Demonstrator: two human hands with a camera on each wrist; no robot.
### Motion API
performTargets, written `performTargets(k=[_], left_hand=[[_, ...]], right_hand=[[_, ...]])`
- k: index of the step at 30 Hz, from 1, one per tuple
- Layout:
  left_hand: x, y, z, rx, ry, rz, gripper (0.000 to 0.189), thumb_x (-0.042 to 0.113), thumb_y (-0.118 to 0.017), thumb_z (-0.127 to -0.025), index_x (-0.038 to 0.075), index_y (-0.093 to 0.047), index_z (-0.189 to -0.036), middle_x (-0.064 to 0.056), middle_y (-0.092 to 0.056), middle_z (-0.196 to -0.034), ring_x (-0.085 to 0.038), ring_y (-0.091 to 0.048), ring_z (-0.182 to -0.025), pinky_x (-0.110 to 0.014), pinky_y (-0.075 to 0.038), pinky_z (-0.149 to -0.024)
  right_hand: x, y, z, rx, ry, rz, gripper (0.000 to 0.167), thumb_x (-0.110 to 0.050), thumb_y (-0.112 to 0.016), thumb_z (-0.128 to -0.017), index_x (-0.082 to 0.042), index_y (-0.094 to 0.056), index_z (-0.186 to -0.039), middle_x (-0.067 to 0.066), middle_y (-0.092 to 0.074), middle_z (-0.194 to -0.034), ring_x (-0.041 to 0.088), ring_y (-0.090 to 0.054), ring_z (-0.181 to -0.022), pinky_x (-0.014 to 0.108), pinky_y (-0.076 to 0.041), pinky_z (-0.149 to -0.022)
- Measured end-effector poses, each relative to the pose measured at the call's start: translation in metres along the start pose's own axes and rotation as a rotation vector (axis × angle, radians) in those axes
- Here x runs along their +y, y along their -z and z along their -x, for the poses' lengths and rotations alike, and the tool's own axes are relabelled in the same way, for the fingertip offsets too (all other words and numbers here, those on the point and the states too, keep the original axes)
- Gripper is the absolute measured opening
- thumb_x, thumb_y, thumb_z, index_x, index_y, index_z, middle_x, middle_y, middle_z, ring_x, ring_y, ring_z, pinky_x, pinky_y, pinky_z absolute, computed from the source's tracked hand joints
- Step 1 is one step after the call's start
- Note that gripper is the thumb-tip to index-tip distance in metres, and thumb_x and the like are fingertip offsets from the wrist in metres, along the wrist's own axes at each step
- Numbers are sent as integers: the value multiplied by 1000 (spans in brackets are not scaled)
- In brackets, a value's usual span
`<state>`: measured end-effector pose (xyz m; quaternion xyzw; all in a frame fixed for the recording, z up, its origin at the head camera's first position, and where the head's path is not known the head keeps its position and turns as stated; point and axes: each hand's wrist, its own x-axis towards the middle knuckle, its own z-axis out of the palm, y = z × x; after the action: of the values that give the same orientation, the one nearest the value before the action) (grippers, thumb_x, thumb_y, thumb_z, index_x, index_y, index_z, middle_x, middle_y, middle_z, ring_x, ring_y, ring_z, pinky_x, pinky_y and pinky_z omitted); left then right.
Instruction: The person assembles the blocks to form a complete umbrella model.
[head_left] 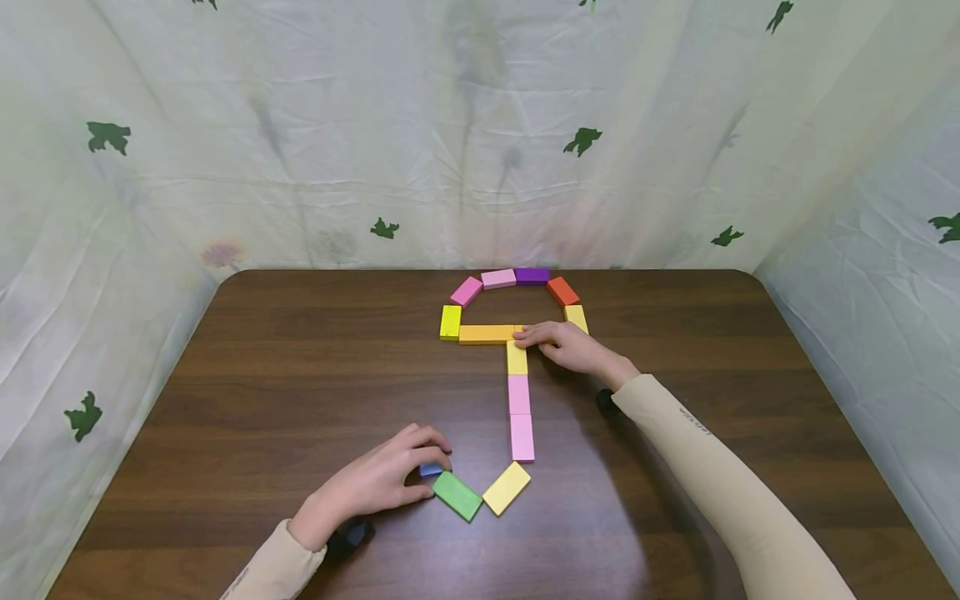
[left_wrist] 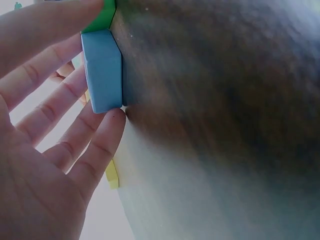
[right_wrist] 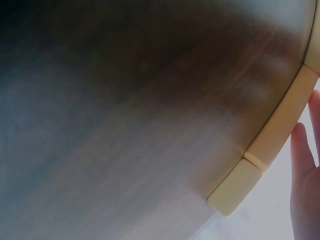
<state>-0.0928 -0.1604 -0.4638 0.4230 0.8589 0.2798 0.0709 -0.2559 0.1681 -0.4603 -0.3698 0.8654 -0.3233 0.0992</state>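
Observation:
My left hand [head_left: 378, 475] is at the near left, its thumb and index finger pinching the end of a green block [head_left: 458, 497]. Under those fingers a blue block [head_left: 431, 470] is mostly hidden from above; the left wrist view shows the blue block [left_wrist: 103, 72] against the green one [left_wrist: 102, 17], with the little fingertip at its end. Further back, my right hand [head_left: 573, 346] rests extended fingertips around the right end of an orange bar [head_left: 486, 335], partly covering the joint with a yellow block [head_left: 517, 358]. Fingers touch an orange block [right_wrist: 282, 120] in the right wrist view.
Coloured blocks lie flat in an arc at the back, including a purple block [head_left: 532, 277] and a red block [head_left: 563, 292]. Pink blocks [head_left: 521, 417] run toward me to a tilted yellow block [head_left: 507, 489]. A patterned curtain [head_left: 480, 167] encloses the wooden table [head_left: 300, 358].

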Motion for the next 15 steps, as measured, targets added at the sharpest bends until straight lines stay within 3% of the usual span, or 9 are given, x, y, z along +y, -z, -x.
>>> performTargets(k=[9, 15], left_hand=[[0, 2, -1, -10, -6, 13, 29, 9, -75, -80, 15, -66, -107, 1, -54, -119, -15, -47, -107, -31, -46, -88], [-1, 4, -2, -8, -22, 19, 32, -4, -67, -80, 9, -66, -109, 0, -54, -118, -17, -48, -106, -31, -45, -88]], right_hand=[[0, 0, 0, -2, -15, 6, 39, 8, -48, -90, -5, -67, -121, 6, -60, -129, 26, -47, -128, 41, -35, -105], [0, 0, 0, -8, -32, -1, 39, 7, -48, -91, -6, -66, -122, 6, -59, -130, 25, -46, -128, 41, -34, -106]])
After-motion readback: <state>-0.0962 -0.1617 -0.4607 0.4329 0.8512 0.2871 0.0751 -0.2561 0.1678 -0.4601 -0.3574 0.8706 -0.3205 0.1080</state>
